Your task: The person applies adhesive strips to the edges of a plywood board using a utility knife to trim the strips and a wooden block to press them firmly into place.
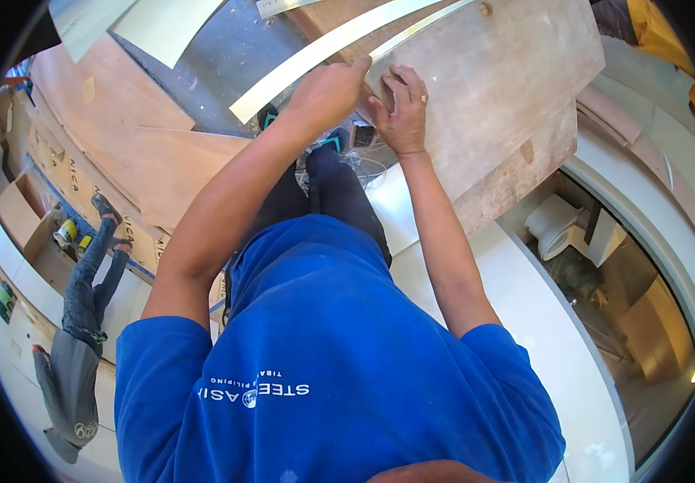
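Observation:
My left hand (329, 95) is closed at the near left edge of a large worn plywood board (508, 97). Its fingertips meet the end of a narrow pale strip (420, 29) that runs along the board's edge. What the fingers pinch is hidden. Just to the right, my right hand (404, 114), with a ring on one finger, rests on the board near the same corner. Its fingers are bent, with the thumb apart from them. Beyond my left hand, a longer, wider cream strip (315, 60) lies at a slant, touching neither hand.
My sandalled feet are below the board, beside a small dark box (362, 134) and loose wire. Large brown sheets (114, 105) lie at the left, where another person (78, 354) stands. A toilet (552, 227) shows through an opening at the right. Yellow clothing (659, 36) is at the upper right.

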A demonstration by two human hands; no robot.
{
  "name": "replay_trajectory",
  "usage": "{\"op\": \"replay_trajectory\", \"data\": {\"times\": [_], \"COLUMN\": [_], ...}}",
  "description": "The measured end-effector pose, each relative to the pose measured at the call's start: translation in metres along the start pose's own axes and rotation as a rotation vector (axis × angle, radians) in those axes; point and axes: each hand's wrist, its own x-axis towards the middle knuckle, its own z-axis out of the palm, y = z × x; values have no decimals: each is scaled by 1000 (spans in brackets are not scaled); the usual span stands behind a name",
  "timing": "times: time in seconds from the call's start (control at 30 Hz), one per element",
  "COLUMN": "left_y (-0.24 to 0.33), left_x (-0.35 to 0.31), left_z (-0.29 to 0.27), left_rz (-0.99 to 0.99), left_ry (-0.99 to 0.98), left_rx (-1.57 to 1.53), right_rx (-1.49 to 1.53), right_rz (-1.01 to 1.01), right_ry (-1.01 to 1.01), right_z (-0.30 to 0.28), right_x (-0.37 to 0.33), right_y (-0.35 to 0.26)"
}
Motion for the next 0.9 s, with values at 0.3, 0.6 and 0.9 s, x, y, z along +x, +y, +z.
{"op": "replay_trajectory", "data": {"times": [0.3,0.6,0.9], "left_y": [22,23,24], "left_x": [10,19,10], "left_z": [-11,-15,-18], "left_rz": [-83,82,150], "left_ry": [8,-15,-24], "left_rx": [102,244,336], "right_rx": [-15,14,3], "right_rz": [21,15,12], "right_ry": [-1,-8,2], "right_z": [-5,-3,-3], "right_x": [3,2,3], "right_y": [-6,-4,-3]}}
